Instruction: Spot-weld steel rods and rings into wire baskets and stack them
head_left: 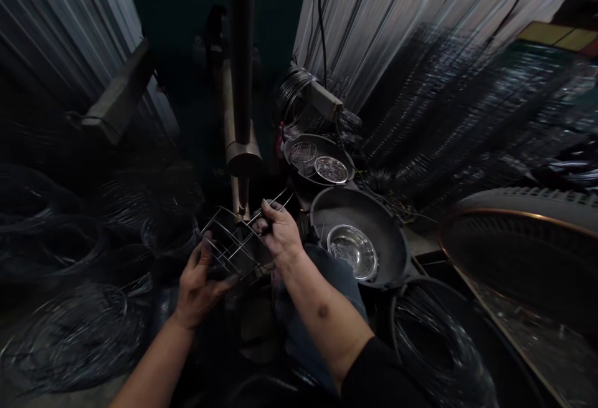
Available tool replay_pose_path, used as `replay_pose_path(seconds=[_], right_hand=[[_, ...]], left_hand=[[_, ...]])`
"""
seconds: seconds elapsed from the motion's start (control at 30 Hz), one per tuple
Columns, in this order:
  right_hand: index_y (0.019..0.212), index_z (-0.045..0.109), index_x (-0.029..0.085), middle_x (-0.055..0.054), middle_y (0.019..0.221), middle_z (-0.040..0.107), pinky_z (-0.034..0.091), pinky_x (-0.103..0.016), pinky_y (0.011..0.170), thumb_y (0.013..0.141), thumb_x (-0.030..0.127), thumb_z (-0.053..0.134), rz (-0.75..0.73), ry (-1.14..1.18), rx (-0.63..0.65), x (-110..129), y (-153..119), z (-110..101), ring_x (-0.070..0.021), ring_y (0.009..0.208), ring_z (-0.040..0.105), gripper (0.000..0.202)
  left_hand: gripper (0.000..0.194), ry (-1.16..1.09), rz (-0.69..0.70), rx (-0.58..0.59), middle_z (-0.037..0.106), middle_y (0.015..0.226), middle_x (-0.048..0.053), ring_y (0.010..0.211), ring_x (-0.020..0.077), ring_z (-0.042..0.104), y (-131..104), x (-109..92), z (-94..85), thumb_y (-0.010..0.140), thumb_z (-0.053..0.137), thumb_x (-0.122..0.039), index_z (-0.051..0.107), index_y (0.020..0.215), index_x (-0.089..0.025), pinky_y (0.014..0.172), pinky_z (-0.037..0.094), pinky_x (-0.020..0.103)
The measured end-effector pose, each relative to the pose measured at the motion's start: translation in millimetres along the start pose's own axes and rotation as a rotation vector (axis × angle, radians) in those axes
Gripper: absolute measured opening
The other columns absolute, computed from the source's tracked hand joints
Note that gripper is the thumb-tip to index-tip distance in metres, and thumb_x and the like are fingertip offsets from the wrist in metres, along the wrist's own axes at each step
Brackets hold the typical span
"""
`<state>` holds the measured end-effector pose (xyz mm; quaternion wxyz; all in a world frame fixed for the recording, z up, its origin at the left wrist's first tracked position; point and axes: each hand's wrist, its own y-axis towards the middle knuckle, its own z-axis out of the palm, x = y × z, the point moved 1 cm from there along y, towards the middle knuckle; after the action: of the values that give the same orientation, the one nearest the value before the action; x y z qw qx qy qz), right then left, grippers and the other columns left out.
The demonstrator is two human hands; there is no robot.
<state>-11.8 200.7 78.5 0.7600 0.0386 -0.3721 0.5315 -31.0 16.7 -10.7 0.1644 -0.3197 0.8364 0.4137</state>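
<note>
A wire rack of thin crossed metal rods is held between my hands, below the tip of a machine's metal electrode. My left hand grips its left side, thumb on top and fingers partly hidden underneath. On the right, my right hand pinches rods at the far right corner between thumb and curled fingers. The rack's upper edge reaches close to the electrode; whether they touch I cannot tell. Above it a thick metal cylinder hangs from a dark vertical shaft.
Right of my hands, a dark basin bears a shiny metal bowl. Behind it another basin holds a second bowl and a wire piece. Wire coils lie at left and lower right. Stacked wire goods line the right wall.
</note>
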Motion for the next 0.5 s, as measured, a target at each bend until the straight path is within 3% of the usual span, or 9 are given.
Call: replay_pose_path(seconds=[0.27,0.5], right_hand=[[0.07,0.046,0.018,0.009,0.047,0.049,0.037,-0.017,0.04,0.072,0.015,0.07,-0.054,0.02,0.1,1,15,9,-0.0039,0.035,0.037,0.024],[0.07,0.047,0.018,0.01,0.046,0.048,0.037,-0.016,0.04,0.073,0.016,0.07,-0.034,-0.016,0.057,3,21,9,-0.004,0.036,0.038,0.023]], left_hand=[[0.102,-0.025,0.015,-0.035,0.048,0.139,0.013,0.116,0.0293,0.056,15,10,2.3,0.067,0.074,-0.053,0.02,0.149,-0.026,0.097,0.05,0.042],[0.099,-0.038,0.003,0.0,0.049,0.138,0.013,0.118,0.0294,0.055,21,13,4.8,0.067,0.073,-0.053,0.025,0.148,-0.024,0.097,0.049,0.041]])
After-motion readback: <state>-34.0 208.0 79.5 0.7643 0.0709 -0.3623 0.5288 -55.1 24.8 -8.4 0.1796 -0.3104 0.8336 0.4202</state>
